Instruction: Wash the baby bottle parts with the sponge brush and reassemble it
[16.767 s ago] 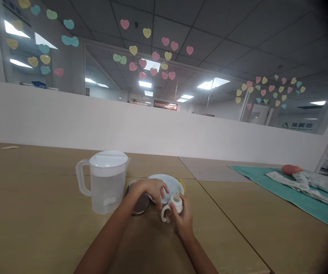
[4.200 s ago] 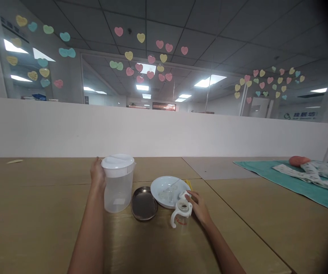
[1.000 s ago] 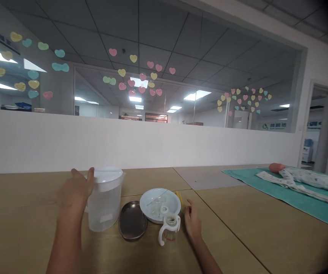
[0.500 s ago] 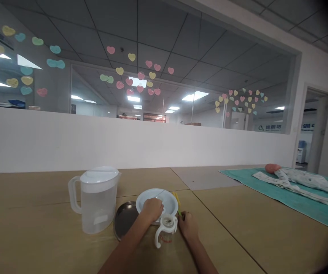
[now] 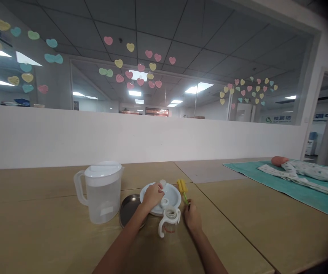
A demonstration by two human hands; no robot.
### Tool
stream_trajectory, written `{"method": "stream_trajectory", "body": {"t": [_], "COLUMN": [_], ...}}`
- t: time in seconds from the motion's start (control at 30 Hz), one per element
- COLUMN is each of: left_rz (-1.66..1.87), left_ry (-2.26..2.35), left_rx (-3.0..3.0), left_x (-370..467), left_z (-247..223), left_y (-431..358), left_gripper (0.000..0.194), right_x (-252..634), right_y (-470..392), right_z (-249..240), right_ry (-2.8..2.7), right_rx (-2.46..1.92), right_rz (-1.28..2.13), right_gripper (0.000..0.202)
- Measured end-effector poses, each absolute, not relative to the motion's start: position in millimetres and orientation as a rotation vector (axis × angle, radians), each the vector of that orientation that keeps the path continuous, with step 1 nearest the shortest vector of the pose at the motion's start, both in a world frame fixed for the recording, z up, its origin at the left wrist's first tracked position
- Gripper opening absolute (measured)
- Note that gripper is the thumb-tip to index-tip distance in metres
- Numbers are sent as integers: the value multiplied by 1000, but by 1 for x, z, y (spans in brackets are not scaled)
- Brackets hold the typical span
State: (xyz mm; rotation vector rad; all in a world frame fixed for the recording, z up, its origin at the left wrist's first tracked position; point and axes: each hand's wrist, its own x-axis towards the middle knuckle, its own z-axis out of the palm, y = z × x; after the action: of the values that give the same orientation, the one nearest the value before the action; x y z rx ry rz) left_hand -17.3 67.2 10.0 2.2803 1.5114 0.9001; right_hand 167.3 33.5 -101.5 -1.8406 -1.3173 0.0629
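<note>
A tan table carries a pitcher, tray, bowl, handled bottle and teal mat.

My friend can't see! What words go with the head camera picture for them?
The left hand holds a small clear piece over a pale bowl, and the right hand grips a yellow-headed brush. An open bottle with white handles stands in front of the bowl; a metal tray and a lidded pitcher are to the left.

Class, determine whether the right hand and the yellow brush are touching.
Touching: the head view shows the right hand gripping the green handle of the yellow brush.
</note>
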Motion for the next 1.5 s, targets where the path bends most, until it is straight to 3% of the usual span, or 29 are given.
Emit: {"method": "stream_trajectory", "body": {"t": [0.17, 0.4, 0.83, 1.0, 1.27, 1.5], "left_rz": [1068, 1146, 1348, 1372, 1429, 1364], "left_ry": [1334, 1184, 971, 885, 818, 1014], "left_rx": [2045, 1911, 1674, 1523, 1277, 1597], "left_x": [-23, -20, -14, -14, -22, -25], "left_z": [10, 12, 26, 32, 48, 50], "left_y": [74, 71, 57, 53, 48, 48], "left_gripper": [40, 33, 26, 36, 35, 25], "right_x": [164, 154, 153, 154, 154, 155], "right_y": [28, 15, 9, 10, 13, 13], "right_z": [-94, -84, -81, -80, -84, -87], "right_ry": [-1263, -1364, -1317, -1266, -1268, -1298], "right_rx": [-1629, -1377, -1432, -1537, -1499, -1360], "right_rz": [-13, -46, -216, -314, -398, -468], "right_gripper": [45, 52, 64, 62, 58, 49]}}
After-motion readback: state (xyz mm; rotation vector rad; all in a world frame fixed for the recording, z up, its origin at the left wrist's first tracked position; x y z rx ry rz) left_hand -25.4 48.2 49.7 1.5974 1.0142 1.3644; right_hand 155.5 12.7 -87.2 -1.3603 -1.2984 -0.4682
